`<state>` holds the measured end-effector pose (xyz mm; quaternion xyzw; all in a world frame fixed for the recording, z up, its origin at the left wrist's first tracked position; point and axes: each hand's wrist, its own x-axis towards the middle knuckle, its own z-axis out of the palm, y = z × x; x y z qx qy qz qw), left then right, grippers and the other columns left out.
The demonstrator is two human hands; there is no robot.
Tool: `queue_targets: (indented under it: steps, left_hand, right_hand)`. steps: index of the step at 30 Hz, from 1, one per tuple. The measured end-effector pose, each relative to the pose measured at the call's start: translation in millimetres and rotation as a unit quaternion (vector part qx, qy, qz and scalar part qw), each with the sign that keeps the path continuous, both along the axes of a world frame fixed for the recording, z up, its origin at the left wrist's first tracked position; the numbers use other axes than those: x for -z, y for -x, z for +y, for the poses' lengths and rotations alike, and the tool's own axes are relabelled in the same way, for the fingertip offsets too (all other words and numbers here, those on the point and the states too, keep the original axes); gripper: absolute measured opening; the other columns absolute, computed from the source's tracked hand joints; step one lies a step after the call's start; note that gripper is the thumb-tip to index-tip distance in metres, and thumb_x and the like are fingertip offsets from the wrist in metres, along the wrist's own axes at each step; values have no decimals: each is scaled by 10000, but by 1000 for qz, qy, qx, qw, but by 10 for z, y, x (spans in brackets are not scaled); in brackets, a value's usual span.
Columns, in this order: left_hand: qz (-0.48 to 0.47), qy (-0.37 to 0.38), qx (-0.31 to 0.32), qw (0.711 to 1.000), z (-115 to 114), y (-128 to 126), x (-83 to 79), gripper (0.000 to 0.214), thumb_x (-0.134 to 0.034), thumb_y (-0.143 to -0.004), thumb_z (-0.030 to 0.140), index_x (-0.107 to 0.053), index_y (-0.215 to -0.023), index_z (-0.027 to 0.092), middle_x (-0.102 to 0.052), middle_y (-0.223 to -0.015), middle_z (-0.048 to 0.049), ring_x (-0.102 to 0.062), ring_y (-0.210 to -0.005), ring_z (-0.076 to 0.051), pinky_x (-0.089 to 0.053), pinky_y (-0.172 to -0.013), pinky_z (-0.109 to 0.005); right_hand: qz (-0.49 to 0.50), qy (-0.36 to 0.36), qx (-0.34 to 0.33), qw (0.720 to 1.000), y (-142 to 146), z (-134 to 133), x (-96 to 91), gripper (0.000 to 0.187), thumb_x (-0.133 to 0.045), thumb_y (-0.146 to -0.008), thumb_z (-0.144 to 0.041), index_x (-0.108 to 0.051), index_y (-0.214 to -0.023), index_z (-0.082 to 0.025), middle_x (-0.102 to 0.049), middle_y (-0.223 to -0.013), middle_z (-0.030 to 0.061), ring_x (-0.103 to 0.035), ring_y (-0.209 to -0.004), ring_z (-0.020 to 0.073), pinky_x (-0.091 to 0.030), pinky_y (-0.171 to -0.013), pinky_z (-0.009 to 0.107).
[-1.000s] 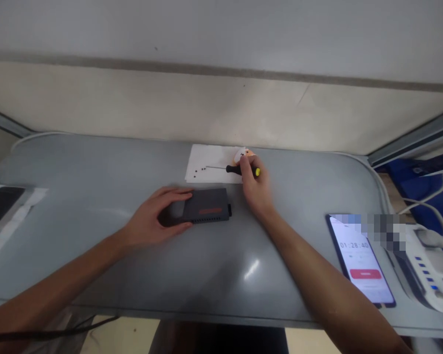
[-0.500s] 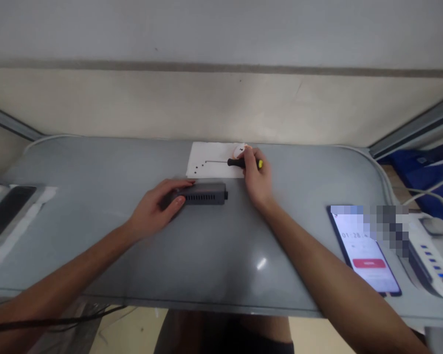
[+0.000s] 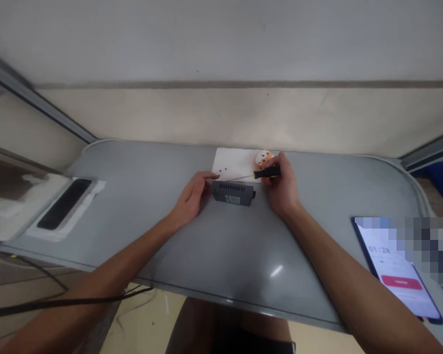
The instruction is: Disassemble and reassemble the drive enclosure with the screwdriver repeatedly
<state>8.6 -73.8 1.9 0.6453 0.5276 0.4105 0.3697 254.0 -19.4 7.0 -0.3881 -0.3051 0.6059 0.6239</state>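
Note:
A small dark box-shaped device (image 3: 232, 192) with a row of vent slots lies on the grey table (image 3: 140, 206). My left hand (image 3: 192, 196) grips its left end. My right hand (image 3: 282, 187) is closed around a screwdriver (image 3: 266, 172) with a black and yellow handle; its thin shaft points left over the device's far edge. Behind them lies a white sheet of paper (image 3: 231, 162) with a few tiny dark screws (image 3: 221, 170) on it. A small orange and white round object (image 3: 263, 158) sits on the paper beside my right hand.
A phone (image 3: 402, 275) with a lit timer screen lies at the right. Another dark phone (image 3: 63, 203) rests on white padding at the table's left end. A black cable (image 3: 70, 300) hangs below the front edge. A wall stands right behind the table.
The device has been turned over and now shows a green label. My right hand lifted the screwdriver off the paper and brought it toward the device. The view has shifted left.

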Motion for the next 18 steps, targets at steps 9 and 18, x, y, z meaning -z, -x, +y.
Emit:
queue_targets:
  steps: [9,18]
  left_hand:
    - [4,-97,79,992,-64,58,7,446,-578,-1066,538,-595,-1411,257,-666,-1168,-100,-600,-881,-205,-530,-768,-349]
    - [-2,-143,86,986,-106,40,22,408,-621,-1058,374,-539,-1443,263,-591,-1260,-108,-609,-888,-174,-564,-773,-321]
  right_hand:
    - [-73,-21,-60,995,-20,-47,-36,630,-602,-848,-867,-596,-748,-244,-518,-748,-14,-401,-561,102,-292,-490,277]
    - [-68,-28,-99,992,-17,-79,-36,680,-579,-843,-894,-616,-731,-224,-490,-710,-25,-411,-549,80,-310,-491,241]
